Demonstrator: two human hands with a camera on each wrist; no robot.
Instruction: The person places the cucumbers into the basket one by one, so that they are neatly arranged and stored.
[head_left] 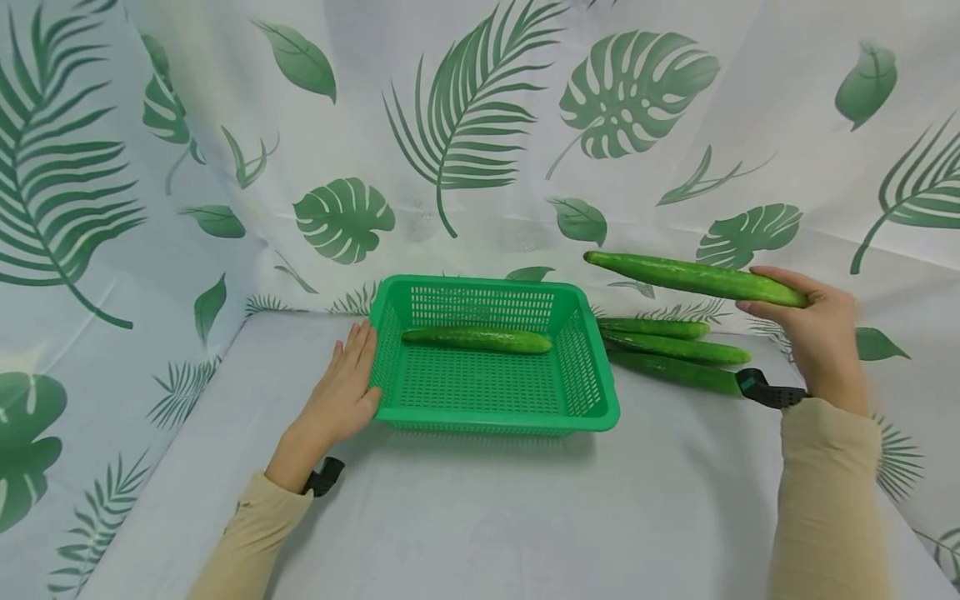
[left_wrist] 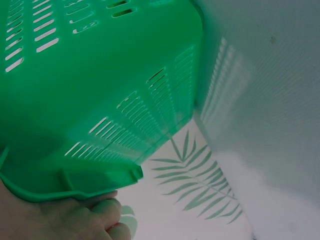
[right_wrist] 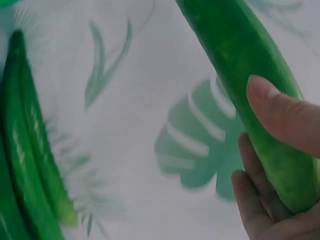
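Observation:
My right hand (head_left: 823,329) grips a long green cucumber (head_left: 697,278) near its right end, thumb on one side and fingers on the other. The cucumber is raised above the table, pointing left towards the basket. In the right wrist view the thumb presses on the cucumber's skin (right_wrist: 235,55). A green plastic basket (head_left: 495,422) stands mid-table, and one cucumber (head_left: 476,339) lies lengthwise inside it. At the basket's left end my left hand (head_left: 341,396) rests with straight fingers against the rim. The left wrist view shows the basket's slotted outer wall (left_wrist: 100,85) above that hand.
Three more cucumbers (head_left: 675,347) lie side by side on the table just right of the basket, their left ends hidden behind it. A leaf-patterned white sheet (head_left: 495,225) hangs behind and at both sides. The pale tabletop (head_left: 495,517) extends in front of the basket.

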